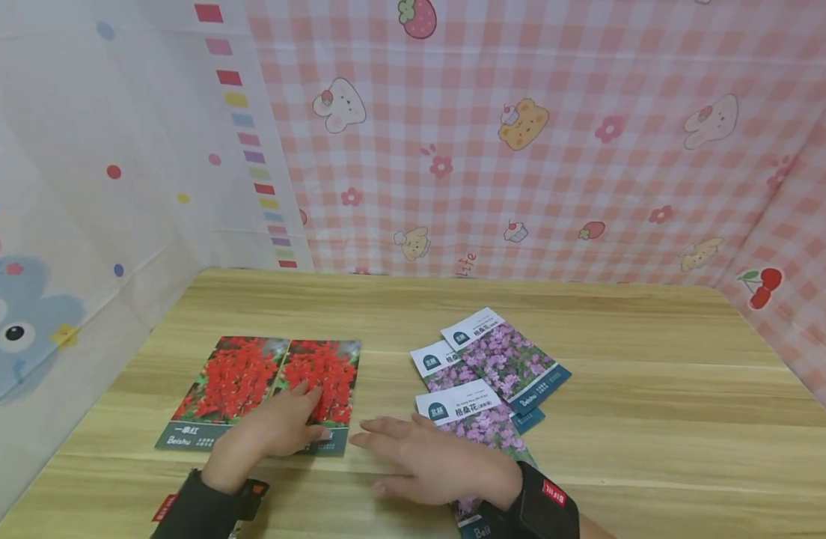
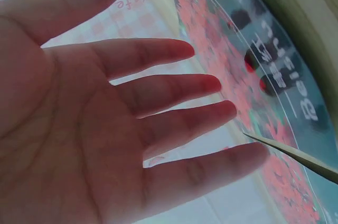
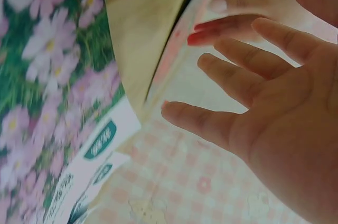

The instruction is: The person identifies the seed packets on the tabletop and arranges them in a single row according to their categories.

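Two red-flower seed packets lie side by side at the left, the left packet (image 1: 227, 382) and the right packet (image 1: 335, 374). My left hand (image 1: 278, 423) is over the right one with its fingers extended; whether the fingertips touch it, I cannot tell. In the left wrist view the fingers of that hand are spread, with nothing gripped. My right hand (image 1: 433, 460), fingers extended and holding nothing, is above the near purple-flower seed packet (image 1: 480, 419) and partly hides it. Behind this packet are two more, an upper packet (image 1: 514, 359) overlapping a lower packet (image 1: 436, 365).
Everything lies on a wood-grain table (image 1: 655, 389). A pink checked cloth (image 1: 453, 202) hangs along its back and right side. On the left stands a white cloth (image 1: 150, 150) with coloured dots. Each wrist wears a black band, such as the right band (image 1: 544, 505).
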A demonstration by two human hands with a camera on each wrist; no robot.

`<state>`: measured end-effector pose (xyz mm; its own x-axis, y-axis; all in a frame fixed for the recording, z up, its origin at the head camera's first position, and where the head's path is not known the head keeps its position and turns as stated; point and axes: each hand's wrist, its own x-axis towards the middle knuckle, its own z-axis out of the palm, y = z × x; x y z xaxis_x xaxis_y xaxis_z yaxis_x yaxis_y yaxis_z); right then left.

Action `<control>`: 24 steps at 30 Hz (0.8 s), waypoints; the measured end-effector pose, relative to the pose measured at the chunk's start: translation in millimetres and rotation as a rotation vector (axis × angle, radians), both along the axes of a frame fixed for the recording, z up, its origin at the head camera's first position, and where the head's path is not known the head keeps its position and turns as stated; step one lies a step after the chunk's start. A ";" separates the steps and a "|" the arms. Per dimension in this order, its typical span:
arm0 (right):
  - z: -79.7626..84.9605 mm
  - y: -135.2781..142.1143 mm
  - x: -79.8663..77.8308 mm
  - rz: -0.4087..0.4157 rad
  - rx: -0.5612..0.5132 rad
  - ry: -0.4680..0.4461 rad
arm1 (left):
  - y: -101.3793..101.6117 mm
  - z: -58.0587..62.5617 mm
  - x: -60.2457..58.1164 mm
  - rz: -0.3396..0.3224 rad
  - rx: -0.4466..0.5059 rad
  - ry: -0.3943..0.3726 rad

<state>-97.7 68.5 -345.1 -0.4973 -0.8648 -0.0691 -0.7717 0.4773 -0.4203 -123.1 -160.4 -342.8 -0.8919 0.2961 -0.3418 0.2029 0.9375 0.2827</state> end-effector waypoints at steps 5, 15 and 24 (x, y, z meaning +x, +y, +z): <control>4.6 11.0 -1.8 -0.049 -0.052 -0.007 | 4.4 1.4 3.0 -0.026 0.019 0.079; 14.8 32.7 -10.4 -0.145 -0.118 -0.011 | 28.8 4.3 15.5 -0.085 0.044 0.175; 19.5 55.9 -23.7 -0.369 -0.201 -0.042 | 52.3 1.3 31.0 -0.289 0.063 0.218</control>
